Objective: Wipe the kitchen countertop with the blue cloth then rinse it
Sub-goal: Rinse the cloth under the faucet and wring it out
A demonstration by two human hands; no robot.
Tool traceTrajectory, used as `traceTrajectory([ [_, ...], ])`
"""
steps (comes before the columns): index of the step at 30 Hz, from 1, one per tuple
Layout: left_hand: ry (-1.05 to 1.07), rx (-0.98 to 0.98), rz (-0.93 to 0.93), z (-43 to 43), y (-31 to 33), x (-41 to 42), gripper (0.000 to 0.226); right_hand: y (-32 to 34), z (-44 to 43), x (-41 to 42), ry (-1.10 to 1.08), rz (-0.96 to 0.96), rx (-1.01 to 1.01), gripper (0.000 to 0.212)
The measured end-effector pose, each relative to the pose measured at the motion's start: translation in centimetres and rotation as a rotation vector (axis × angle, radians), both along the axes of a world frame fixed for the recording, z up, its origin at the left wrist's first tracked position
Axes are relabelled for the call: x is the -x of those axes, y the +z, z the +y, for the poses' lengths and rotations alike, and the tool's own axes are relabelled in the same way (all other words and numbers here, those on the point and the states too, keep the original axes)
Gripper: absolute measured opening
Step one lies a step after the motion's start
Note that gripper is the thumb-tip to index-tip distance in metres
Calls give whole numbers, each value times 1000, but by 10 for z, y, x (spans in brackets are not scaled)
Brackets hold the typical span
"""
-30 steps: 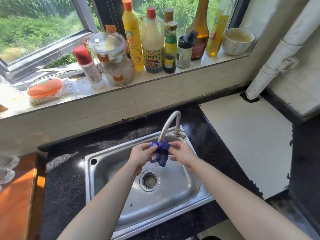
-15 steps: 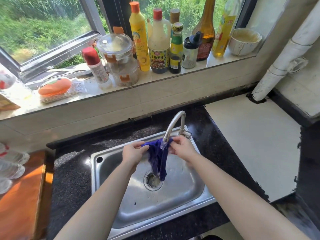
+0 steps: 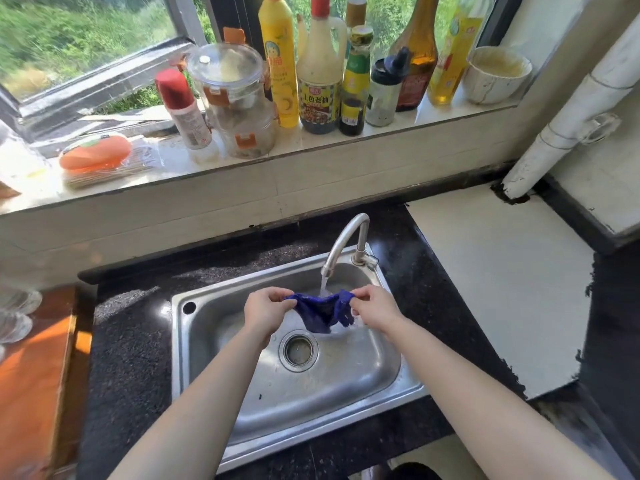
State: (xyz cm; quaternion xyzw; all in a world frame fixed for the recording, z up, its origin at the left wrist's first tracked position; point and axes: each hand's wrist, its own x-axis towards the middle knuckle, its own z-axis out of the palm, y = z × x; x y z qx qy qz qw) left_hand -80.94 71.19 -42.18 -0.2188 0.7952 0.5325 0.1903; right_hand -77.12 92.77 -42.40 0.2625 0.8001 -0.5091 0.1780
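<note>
Under the running tap [image 3: 341,237], the left hand [image 3: 265,313] and right hand [image 3: 372,308] each pinch an end of the blue cloth [image 3: 322,311]. Its spread middle could deflect water onto the tabletop [image 3: 131,358].

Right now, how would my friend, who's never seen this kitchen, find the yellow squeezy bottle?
Look at the windowsill behind the sink, where a row of bottles stands. The yellow bottle is just right of the stacked clear containers and left of the red-capped sauce jug. It alone is solid bright yellow with an orange cap; the oil bottle further right is see-through.
</note>
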Motion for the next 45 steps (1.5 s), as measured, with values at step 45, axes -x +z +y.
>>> traceTrajectory([
  [45, 219, -66, 87, -26, -12, -10, 31, -30, -35, 13, 53, 127, 130, 8],
])
